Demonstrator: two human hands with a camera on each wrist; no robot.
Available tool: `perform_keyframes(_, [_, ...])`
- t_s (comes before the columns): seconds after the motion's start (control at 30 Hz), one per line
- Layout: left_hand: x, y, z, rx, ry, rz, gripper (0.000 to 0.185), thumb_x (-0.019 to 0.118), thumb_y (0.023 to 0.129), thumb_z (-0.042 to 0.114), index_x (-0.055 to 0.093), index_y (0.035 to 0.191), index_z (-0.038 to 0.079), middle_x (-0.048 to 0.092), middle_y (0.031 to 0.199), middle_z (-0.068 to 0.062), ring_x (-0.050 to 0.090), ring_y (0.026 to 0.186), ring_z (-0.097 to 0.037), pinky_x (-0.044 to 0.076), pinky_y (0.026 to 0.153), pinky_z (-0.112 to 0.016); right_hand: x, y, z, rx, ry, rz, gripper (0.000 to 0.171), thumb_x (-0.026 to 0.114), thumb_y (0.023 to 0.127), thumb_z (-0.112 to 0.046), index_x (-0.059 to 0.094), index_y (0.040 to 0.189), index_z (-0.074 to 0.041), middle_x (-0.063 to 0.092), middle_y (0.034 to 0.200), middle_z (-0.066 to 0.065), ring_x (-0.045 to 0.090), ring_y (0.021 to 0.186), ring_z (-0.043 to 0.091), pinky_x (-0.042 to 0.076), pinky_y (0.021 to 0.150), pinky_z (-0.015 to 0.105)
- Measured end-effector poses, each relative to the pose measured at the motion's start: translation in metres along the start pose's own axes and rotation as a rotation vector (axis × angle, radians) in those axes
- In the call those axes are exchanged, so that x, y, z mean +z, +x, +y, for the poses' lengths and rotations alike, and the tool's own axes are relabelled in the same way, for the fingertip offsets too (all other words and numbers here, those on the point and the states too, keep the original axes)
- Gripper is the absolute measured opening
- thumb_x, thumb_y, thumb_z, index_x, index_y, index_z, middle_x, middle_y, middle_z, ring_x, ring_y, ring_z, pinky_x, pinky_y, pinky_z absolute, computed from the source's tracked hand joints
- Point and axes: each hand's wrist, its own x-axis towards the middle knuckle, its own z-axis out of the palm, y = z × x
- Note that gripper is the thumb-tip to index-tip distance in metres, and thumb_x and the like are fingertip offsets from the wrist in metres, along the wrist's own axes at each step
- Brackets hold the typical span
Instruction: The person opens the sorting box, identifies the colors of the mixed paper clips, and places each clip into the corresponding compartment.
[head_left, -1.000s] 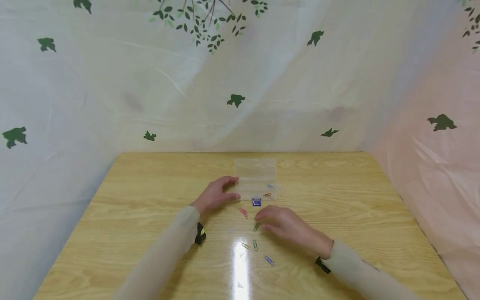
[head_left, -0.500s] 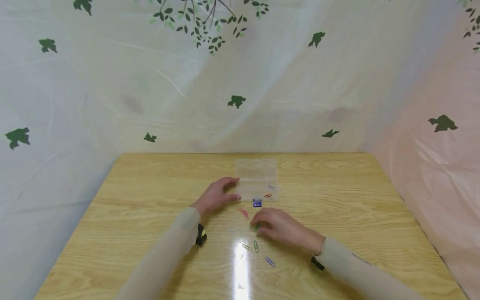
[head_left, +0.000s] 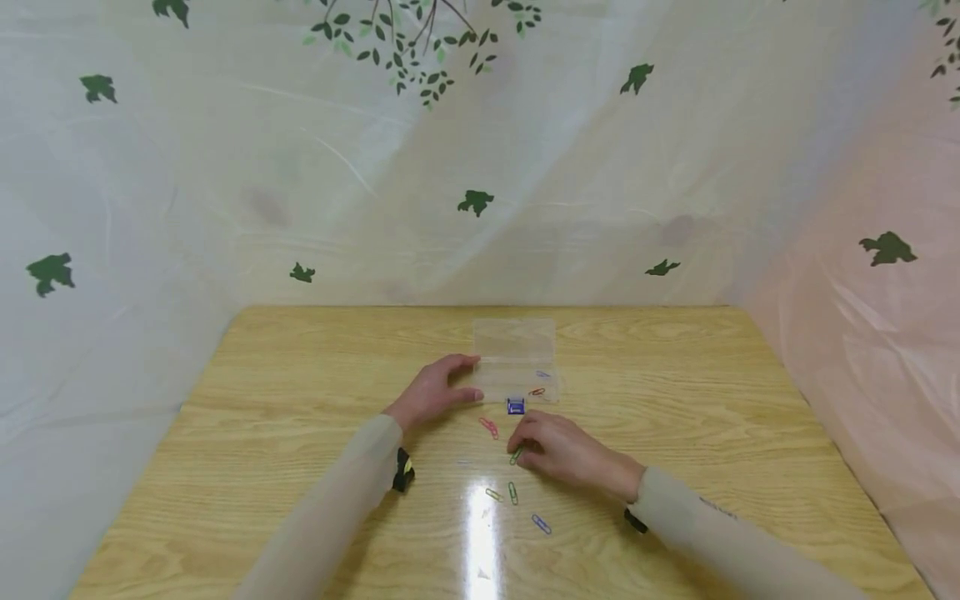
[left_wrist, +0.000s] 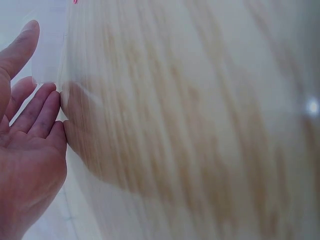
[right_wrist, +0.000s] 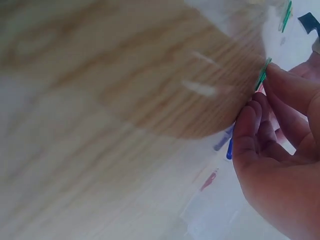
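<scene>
In the head view a clear plastic box (head_left: 514, 340) lies with its lid folded back. A pale blue paper clip (head_left: 542, 374) and a red paper clip (head_left: 537, 392) are inside it. My left hand (head_left: 435, 389) rests at the box's left side, thumb and fingers spread and fairly straight along its edge; the left wrist view shows the fingers (left_wrist: 37, 115) low by the tabletop. My right hand (head_left: 566, 450) pinches a green paper clip (right_wrist: 263, 74) between thumb and finger at table level, just in front of the box's blue latch (head_left: 516, 407).
Pink paper clips (head_left: 489, 427) lie left of my right hand. Nearer me are a yellow clip (head_left: 493, 494), another green clip (head_left: 513, 493) and a blue clip (head_left: 541, 524). A leaf-patterned curtain (head_left: 375, 208) stands behind the wooden table (head_left: 300, 367).
My right hand has come in from the right and its fingers have closed on the green paper clip, which has shifted slightly. The left hand has stayed at the box.
</scene>
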Motion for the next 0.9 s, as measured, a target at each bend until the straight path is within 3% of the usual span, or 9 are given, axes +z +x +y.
perform_keyframes(0.3, [-0.0014,0.0002,0.0002,-0.003,-0.019,-0.006,0.064,0.080,0.093,0.029,0.055,0.149,0.013,0.054,0.152,-0.008,0.045,0.144,-0.030,0.032,0.122,-0.046,-0.0020,0.0041,-0.0005,0.010,0.006,-0.020,0.008,0.076,0.095,-0.011,0.072,0.094,-0.019,0.062,0.100,-0.009,0.056,0.091,0.007,0.053,0.083,0.031])
perform_keyframes(0.63, [-0.0045,0.0005,0.0008,-0.003,-0.025,-0.017,0.064,0.080,0.093,0.030,0.055,0.149,0.014,0.054,0.153,-0.008,0.044,0.145,-0.030,0.031,0.123,-0.047,-0.0041,0.0083,-0.0019,0.039,0.042,-0.049,0.008,0.072,0.097,-0.009,0.069,0.093,-0.015,0.062,0.089,-0.012,0.054,0.081,0.005,0.050,0.074,0.025])
perform_keyframes(0.9, [-0.0057,0.0034,-0.0016,0.001,-0.020,-0.016,0.064,0.080,0.093,0.031,0.055,0.149,0.014,0.053,0.153,-0.008,0.044,0.145,-0.030,0.032,0.122,-0.047,-0.0096,0.0067,-0.0056,0.075,0.119,0.040,0.009,0.073,0.097,-0.008,0.073,0.098,-0.017,0.066,0.090,-0.013,0.059,0.080,0.003,0.054,0.073,0.024])
